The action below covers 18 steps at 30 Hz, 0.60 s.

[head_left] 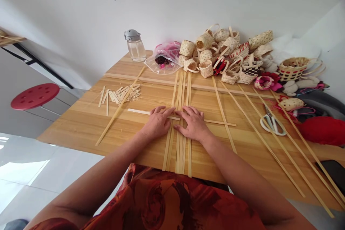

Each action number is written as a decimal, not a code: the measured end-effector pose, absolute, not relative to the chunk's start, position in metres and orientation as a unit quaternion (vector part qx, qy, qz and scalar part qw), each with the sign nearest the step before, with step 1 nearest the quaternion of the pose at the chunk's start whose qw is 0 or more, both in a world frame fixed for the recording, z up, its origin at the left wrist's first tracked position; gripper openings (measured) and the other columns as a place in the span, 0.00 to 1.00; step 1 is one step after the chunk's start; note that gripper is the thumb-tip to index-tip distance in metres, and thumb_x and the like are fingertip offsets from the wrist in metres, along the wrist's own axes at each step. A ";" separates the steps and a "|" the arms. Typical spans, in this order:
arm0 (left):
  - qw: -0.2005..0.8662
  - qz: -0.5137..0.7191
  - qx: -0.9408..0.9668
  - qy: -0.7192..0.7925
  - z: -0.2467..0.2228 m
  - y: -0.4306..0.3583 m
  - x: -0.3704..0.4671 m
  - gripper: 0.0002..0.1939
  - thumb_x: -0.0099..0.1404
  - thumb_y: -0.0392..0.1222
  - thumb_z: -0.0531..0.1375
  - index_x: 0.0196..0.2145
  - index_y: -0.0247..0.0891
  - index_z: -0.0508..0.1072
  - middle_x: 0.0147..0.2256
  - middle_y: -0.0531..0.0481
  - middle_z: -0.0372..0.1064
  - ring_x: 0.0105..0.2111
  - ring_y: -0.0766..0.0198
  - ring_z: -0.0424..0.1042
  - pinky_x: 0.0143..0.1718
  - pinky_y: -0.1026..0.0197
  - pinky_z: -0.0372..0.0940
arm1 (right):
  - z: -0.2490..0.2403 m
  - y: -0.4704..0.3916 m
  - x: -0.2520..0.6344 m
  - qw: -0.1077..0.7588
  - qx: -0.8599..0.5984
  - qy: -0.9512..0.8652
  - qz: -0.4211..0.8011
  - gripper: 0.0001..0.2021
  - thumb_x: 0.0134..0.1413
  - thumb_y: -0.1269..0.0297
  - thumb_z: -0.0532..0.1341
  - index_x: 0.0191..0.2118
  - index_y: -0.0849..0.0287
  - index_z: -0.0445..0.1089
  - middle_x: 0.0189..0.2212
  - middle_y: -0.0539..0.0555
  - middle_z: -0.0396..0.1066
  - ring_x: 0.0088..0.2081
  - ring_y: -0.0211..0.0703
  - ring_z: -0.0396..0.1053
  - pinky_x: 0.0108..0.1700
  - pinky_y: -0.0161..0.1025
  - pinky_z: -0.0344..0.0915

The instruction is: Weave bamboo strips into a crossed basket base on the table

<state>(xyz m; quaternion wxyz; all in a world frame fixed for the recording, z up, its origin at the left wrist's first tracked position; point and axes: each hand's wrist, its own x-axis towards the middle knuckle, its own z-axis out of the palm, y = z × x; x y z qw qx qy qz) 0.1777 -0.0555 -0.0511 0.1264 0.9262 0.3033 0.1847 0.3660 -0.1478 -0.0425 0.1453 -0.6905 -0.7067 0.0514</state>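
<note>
Several long bamboo strips (pixel 178 151) lie lengthwise side by side on the wooden table in front of me. Two short strips cross them: one cross strip (pixel 138 111) reaches out left under my left hand, the other (pixel 219 122) sticks out right past my right hand. My left hand (pixel 159 121) lies on the left side of the crossing, fingers spread. On the right side rests my right hand (pixel 192 124), its fingers spread over the lengthwise strips and thumb pointing left. Both hands press down flat, close together; what lies beneath the palms is hidden.
Short offcuts (pixel 124 93) and a slanted strip (pixel 110 125) lie left. Long loose strips (pixel 253 125) fan out right, near scissors (pixel 272 124) and a phone (pixel 332 174). Behind are a bottle (pixel 136 48), a plastic bag (pixel 164 59) and small woven baskets (pixel 206 68). A red stool (pixel 35 96) stands left.
</note>
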 end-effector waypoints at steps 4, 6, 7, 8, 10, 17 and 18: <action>0.137 0.188 0.927 0.295 -0.048 -0.056 0.177 0.30 0.61 0.33 0.55 0.61 0.43 0.65 0.54 0.47 0.72 0.59 0.48 0.61 0.60 0.42 0.55 | -0.043 -0.148 0.366 0.138 -0.694 -0.705 0.055 0.32 0.57 0.38 0.56 0.64 0.45 0.61 0.67 0.57 0.56 0.66 0.63 0.49 0.58 0.61 0.53; 0.139 0.193 0.928 0.287 -0.046 -0.056 0.177 0.29 0.60 0.32 0.55 0.60 0.44 0.67 0.54 0.48 0.73 0.59 0.50 0.62 0.60 0.43 0.55 | -0.044 -0.147 0.366 0.137 -0.694 -0.704 0.056 0.33 0.58 0.37 0.55 0.65 0.45 0.61 0.67 0.57 0.55 0.66 0.62 0.49 0.58 0.62 0.52; 0.141 0.197 0.929 0.281 -0.046 -0.056 0.177 0.29 0.61 0.32 0.55 0.59 0.44 0.68 0.54 0.48 0.72 0.58 0.51 0.63 0.59 0.44 0.56 | -0.044 -0.147 0.366 0.136 -0.694 -0.704 0.056 0.33 0.58 0.37 0.55 0.65 0.45 0.60 0.67 0.56 0.55 0.66 0.62 0.48 0.58 0.62 0.52; 0.142 0.200 0.929 0.276 -0.045 -0.057 0.177 0.28 0.61 0.32 0.55 0.59 0.45 0.68 0.54 0.49 0.72 0.58 0.52 0.63 0.59 0.45 0.56 | -0.045 -0.147 0.367 0.135 -0.695 -0.704 0.057 0.34 0.58 0.37 0.54 0.66 0.45 0.59 0.68 0.56 0.54 0.66 0.62 0.48 0.59 0.62 0.52; 0.145 0.203 0.930 0.271 -0.044 -0.057 0.178 0.26 0.64 0.32 0.54 0.59 0.45 0.68 0.55 0.49 0.71 0.57 0.54 0.64 0.58 0.46 0.57 | -0.045 -0.147 0.367 0.131 -0.694 -0.706 0.059 0.34 0.58 0.36 0.54 0.66 0.46 0.59 0.68 0.56 0.54 0.67 0.63 0.48 0.59 0.63 0.52; 0.134 0.197 0.936 0.259 -0.047 -0.058 0.178 0.24 0.69 0.45 0.57 0.61 0.44 0.66 0.56 0.44 0.70 0.57 0.52 0.64 0.58 0.45 0.56 | -0.045 -0.148 0.366 0.151 -0.697 -0.700 0.049 0.37 0.58 0.37 0.54 0.68 0.50 0.56 0.67 0.57 0.56 0.66 0.61 0.49 0.58 0.60 0.54; 0.131 0.199 0.937 0.257 -0.049 -0.058 0.178 0.23 0.69 0.46 0.57 0.61 0.44 0.66 0.56 0.44 0.70 0.57 0.52 0.64 0.58 0.45 0.56 | -0.045 -0.148 0.366 0.155 -0.696 -0.699 0.050 0.38 0.58 0.37 0.54 0.68 0.51 0.54 0.67 0.57 0.56 0.66 0.61 0.50 0.58 0.60 0.54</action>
